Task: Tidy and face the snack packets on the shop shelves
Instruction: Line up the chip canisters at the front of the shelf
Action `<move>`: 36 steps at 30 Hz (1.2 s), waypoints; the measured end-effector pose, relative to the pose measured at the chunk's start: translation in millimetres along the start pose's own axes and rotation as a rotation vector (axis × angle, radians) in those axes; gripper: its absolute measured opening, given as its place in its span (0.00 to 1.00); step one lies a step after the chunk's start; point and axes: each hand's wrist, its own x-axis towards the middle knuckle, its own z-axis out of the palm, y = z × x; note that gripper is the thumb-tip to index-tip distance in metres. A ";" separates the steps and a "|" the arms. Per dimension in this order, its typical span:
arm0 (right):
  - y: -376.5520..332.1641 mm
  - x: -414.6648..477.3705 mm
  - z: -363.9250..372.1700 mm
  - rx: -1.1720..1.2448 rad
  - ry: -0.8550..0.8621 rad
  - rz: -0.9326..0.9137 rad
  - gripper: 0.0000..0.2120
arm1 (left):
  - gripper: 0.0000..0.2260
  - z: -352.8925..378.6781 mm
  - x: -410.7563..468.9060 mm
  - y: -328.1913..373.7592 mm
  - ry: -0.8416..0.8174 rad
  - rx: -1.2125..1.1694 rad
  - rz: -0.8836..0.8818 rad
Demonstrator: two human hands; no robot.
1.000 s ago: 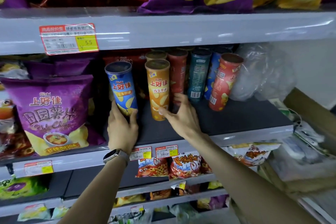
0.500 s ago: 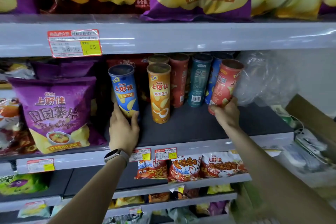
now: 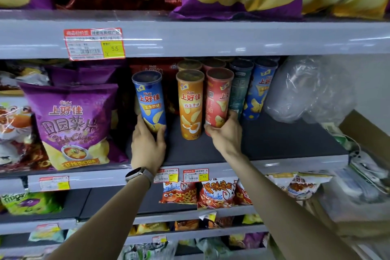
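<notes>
Where right fingers (image 3: 232,115) curl, the red can (image 3: 218,99) sits between them, base gripped.

Person is showing two arms, both forearms running bare from the frame's lower edge to the hands. L hand (image 3: 147,145) is wearing a smartwatch (image 3: 134,173) at the wrist: rounded-rect. case, dark glossy face that is catching a pale reflection, light metal-looking rim. Its strap (image 3: 149,175) is wrapping the wrist in grey, looking matte & poss. woven; weave is too small to tell for sure. R hand (image 3: 226,136) & its wrist are showing as bare. Watch screen is looking dark, any text too blurred to read.
</notes>
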 end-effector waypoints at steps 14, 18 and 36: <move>-0.3 1.6 3.1 -0.022 -0.025 0.022 0.41 | 0.33 -3.9 -3.3 5.6 -0.002 -0.036 -0.023; 1.0 -12.7 -14.2 -0.049 -0.100 0.018 0.45 | 0.32 -12.6 -4.0 12.8 0.008 -0.133 -0.071; -7.9 -60.7 -92.9 0.417 -0.195 0.020 0.26 | 0.28 17.9 -85.5 126.8 -0.200 -0.293 0.270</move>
